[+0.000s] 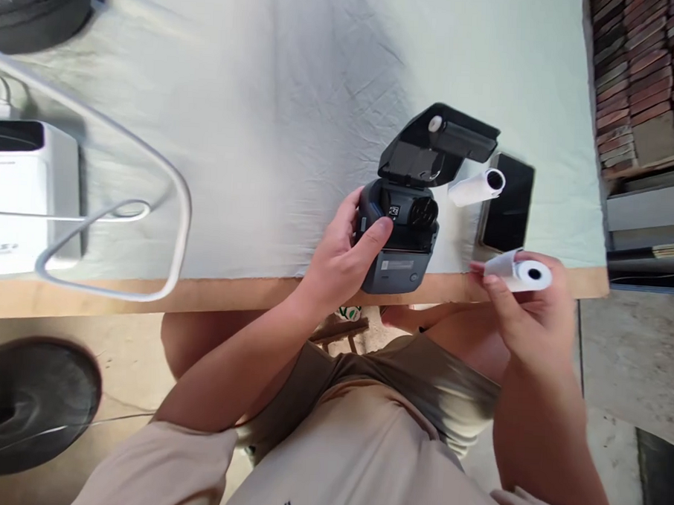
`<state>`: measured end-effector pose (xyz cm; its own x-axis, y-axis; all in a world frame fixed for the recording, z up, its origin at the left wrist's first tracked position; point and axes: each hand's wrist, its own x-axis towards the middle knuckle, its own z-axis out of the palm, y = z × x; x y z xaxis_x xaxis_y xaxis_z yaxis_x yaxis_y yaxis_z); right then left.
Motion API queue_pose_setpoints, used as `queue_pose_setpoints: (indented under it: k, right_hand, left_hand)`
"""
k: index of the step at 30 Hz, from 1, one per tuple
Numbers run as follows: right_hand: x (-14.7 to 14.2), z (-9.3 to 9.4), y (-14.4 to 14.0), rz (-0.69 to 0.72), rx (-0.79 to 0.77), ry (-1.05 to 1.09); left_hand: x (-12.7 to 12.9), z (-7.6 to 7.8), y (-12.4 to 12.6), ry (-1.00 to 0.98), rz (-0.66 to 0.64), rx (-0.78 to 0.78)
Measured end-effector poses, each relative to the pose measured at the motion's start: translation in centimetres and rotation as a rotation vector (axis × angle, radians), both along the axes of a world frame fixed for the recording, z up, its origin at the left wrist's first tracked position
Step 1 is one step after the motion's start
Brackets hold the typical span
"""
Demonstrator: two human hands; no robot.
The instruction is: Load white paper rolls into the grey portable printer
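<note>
A small dark grey label printer [397, 274] stands near the table's front edge with its lid [419, 155] swung up, showing the roll bay. My left hand [342, 256] grips the printer's left side, thumb laid over the front of the open bay. In my right hand [536, 306] is a white paper roll [518, 271], pinched between thumb and fingers just right of the printer, its dark core hole facing right. Another white paper roll [477, 188] lies behind it, beside the raised lid and partly over a black phone [507, 204].
A white cable [182, 223] loops over the left of the cloth-covered table [236, 129], by a white box-shaped device [63, 196]. A round black object [40, 16] sits at the far left corner. Stacked bricks [651, 80] stand beyond the right edge; a black round base [34, 403] is on the floor.
</note>
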<state>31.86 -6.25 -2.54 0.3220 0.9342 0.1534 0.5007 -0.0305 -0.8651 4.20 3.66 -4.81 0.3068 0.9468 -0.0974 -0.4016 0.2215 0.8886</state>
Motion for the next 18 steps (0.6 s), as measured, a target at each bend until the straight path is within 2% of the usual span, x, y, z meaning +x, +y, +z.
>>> queue_pose_setpoints:
  k: [4,9,12,14,15,16,17,18]
  right_hand:
    - [-1.4,-0.5,2.2,0.03,0.117,-0.143]
    - [-2.7,-1.9,3.4,0.075,0.096,-0.237]
    - [-1.7,-1.3,4.1,0.008,0.209,-0.255]
    - [-0.3,-0.2,5.4,-0.083,0.309,-0.266]
    - [0.5,0.5,6.5,-0.12,0.312,-0.281]
    - [1.2,1.2,7.7,-0.137,0.289,-0.298]
    - [1.8,1.8,9.0,-0.134,0.196,-0.324]
    - [2.2,2.4,10.4,-0.097,-0.041,-0.376]
  left_hand:
    - [0.2,0.4,-0.1,-0.028,0.017,0.029]
    - [0.1,0.5,-0.4,-0.013,0.038,0.074]
    - [0.1,0.5,-0.3,-0.023,0.041,0.079]
    - [0.1,0.6,-0.2,-0.038,0.038,0.062]
    - [0.1,0.6,-0.2,-0.045,0.035,0.054]
    - [0.2,0.7,-0.2,-0.051,0.034,0.047]
    - [0.2,0.7,-0.1,-0.058,0.034,0.043]
    - [0.3,0.6,-0.1,-0.066,0.036,0.043]
